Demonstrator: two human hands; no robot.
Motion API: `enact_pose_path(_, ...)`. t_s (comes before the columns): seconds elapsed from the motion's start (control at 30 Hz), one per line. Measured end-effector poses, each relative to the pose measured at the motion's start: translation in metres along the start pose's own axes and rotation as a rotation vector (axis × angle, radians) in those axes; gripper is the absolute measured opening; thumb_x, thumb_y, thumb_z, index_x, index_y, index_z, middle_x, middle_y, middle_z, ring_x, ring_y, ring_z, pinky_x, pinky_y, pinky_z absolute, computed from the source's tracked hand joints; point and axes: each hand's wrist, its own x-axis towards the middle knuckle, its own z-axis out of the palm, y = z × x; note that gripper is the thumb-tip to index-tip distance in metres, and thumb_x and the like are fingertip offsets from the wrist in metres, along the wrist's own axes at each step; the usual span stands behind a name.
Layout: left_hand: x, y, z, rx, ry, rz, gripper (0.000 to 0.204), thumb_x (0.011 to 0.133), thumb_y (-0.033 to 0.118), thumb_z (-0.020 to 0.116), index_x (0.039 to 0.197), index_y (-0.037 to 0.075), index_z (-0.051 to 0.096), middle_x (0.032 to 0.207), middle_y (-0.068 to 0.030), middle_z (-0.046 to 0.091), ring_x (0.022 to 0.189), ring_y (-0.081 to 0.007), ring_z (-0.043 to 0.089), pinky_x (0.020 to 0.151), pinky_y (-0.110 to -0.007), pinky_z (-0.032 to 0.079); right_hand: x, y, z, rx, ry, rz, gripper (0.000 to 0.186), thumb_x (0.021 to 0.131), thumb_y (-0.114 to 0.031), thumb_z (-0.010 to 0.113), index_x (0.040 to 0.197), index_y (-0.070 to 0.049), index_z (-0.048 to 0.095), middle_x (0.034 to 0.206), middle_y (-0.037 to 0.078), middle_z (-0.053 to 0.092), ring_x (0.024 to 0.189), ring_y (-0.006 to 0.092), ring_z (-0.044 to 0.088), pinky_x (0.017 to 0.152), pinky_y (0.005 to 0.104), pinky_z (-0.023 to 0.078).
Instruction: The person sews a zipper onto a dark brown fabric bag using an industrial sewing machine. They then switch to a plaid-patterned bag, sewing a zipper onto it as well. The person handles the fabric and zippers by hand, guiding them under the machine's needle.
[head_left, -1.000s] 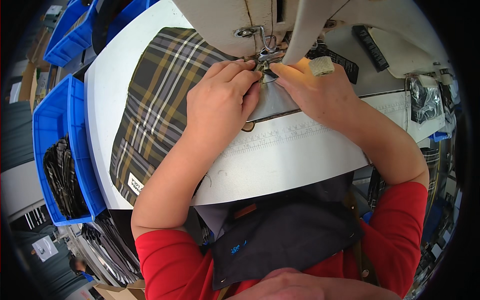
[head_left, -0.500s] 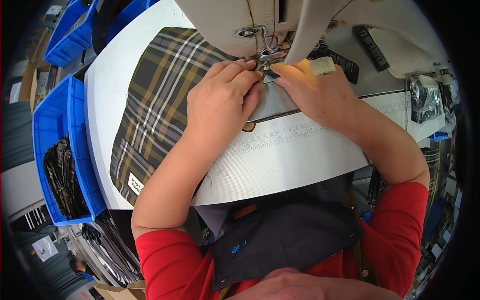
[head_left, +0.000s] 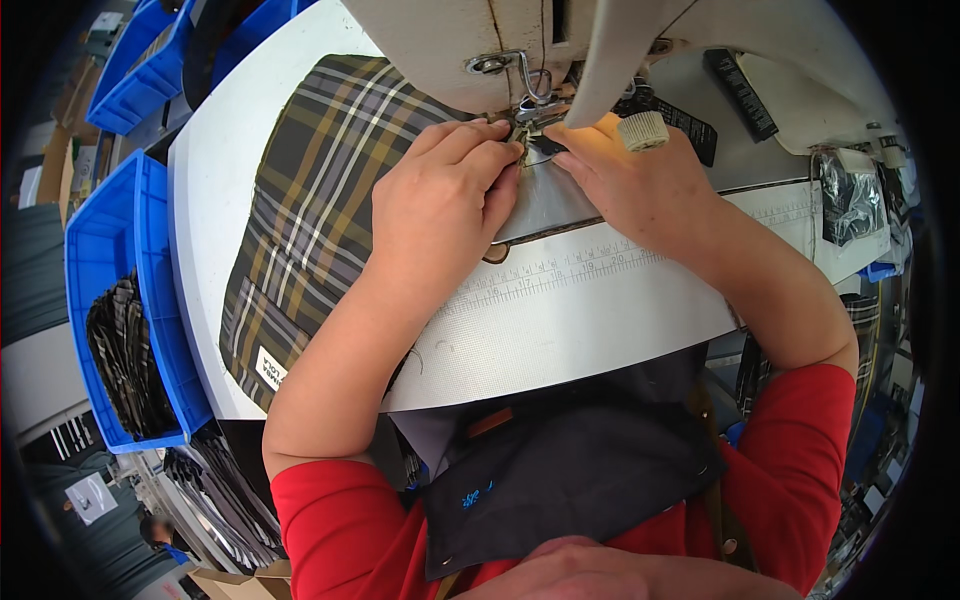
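A dark plaid fabric piece with white and mustard stripes lies on the white table, its right end reaching the presser foot of a sewing machine. My left hand rests over this end, fingers together and thumb tucked in, pinching the edge beside the foot. On the other side my right hand is closed at the fingertips on a small dark piece, mostly covered, its kind unclear. A beige band wraps one right finger. The needle point is hidden among the fingers.
Several black printed labels lie right of the machine foot, near a clear plastic packet. A ruler strip runs along the table. Left of the table stands a blue bin holding folded plaid pieces.
My right fingertips have drawn back very slightly from the presser foot, and a little more of the dark piece shows. My left hand and the plaid fabric stay nearly where they were.
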Motion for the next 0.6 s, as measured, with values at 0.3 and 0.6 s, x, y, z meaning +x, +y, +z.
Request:
enact_pose_path(0.3,0.0010,0.0000,-0.0001,0.001,0.005,0.013,0.014,0.084,0.013,0.076,0.098,0.011,0.077,0.109,0.0004,0.076,0.105,-0.0206,0.071,0.081,-0.032,0.059,-0.0009,0.0033,0.0045,-0.022,0.029,-0.022,0.029,0.091,-0.024,0.078,0.117,-0.012,0.073,0.088,0.004,0.072,0.068,0.0218,0.070,0.058,0.0340,0.057)
enact_pose_path(0.6,0.0005,0.0004,-0.0010,0.004,0.003,0.013,0.014,0.084,0.013,0.076,0.097,0.012,0.077,0.110,0.0002,0.076,0.104,-0.0210,0.071,0.080,-0.032,0.059,0.0017,-0.0017,0.0007,0.027,0.022,0.009,0.010,0.093,-0.019,0.071,0.090,-0.009,0.068,0.070,0.007,0.064,0.066,0.0264,0.069,0.059,0.0378,0.056)
